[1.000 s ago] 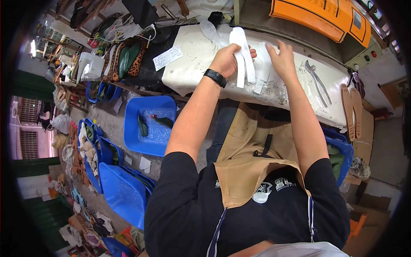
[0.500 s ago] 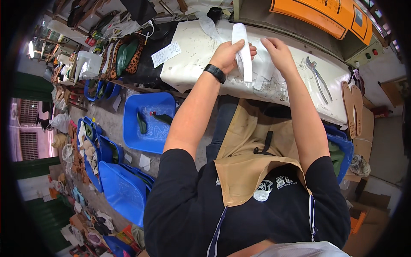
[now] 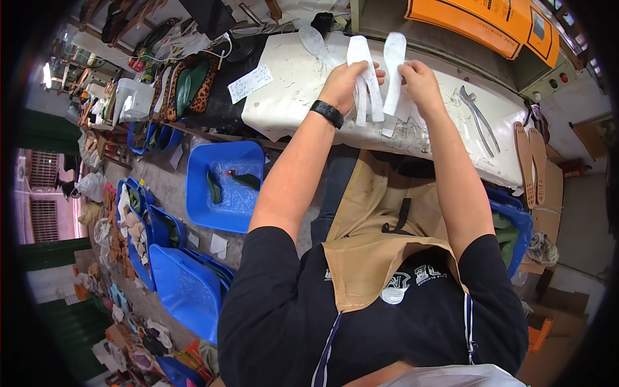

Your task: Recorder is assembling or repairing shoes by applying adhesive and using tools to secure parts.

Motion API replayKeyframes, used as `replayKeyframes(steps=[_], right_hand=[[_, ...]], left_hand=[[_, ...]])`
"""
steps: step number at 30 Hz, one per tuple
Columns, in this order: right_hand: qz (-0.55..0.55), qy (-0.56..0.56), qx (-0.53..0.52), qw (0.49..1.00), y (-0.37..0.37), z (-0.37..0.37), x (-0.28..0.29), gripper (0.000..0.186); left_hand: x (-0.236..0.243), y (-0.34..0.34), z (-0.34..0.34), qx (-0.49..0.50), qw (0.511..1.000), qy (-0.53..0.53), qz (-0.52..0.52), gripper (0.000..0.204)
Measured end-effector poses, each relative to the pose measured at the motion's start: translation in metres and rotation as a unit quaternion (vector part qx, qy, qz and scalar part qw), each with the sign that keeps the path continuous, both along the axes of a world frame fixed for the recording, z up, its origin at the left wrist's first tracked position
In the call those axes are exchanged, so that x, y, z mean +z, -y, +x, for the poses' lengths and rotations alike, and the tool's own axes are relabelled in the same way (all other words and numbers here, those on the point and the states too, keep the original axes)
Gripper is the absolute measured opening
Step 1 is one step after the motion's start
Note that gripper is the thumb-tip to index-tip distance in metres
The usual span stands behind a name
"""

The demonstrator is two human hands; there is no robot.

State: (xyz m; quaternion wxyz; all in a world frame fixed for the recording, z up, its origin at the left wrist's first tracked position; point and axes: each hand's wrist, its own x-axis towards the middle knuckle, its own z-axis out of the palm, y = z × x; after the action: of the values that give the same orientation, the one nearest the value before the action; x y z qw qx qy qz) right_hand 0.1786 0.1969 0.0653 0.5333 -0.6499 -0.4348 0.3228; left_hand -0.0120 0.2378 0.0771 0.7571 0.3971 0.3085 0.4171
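My left hand [image 3: 345, 85] is closed around a few white insoles [image 3: 358, 49], whose narrow strip-like ends fan apart below my fingers. A single white insole [image 3: 395, 49] is pinched between the thumb and fingers of my right hand [image 3: 422, 89], upright and just to the right of the others. Both hands are over the white-covered workbench [image 3: 277, 97]. Another insole, pale and translucent-looking [image 3: 312, 41], lies on the bench beyond my left hand. White scraps under my hands are partly covered, and I cannot make out their shape.
Metal pincers [image 3: 478, 119] lie on the bench at right, near two brown soles [image 3: 530, 161]. A slip of paper [image 3: 250, 84] is at left. An orange package [image 3: 483, 26] tops the box-like machine behind. Blue bins [image 3: 222, 148] stand on the floor at left.
My right hand now holds one insole apart from the bunch; it was beside the bunch without a visible one before. The insoles in my left hand have fanned out.
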Motion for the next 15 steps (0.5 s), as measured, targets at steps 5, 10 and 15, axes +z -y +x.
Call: replayKeyframes(steps=[5, 10, 15], right_hand=[[0.046, 0.418, -0.135, 0.897, -0.004, 0.018, -0.016, 0.032], [-0.006, 0.057, 0.085, 0.995, 0.004, -0.011, 0.019, 0.037], [-0.103, 0.196, -0.023, 0.975, -0.009, 0.028, -0.005, 0.040]], left_hand=[[0.011, -0.002, 0.001, -0.005, 0.998, 0.026, -0.048, 0.030], [0.015, 0.008, 0.003, 0.001, 0.995, -0.090, 0.032, 0.040], [0.008, -0.008, -0.002, -0.067, 0.982, 0.095, -0.147, 0.030]])
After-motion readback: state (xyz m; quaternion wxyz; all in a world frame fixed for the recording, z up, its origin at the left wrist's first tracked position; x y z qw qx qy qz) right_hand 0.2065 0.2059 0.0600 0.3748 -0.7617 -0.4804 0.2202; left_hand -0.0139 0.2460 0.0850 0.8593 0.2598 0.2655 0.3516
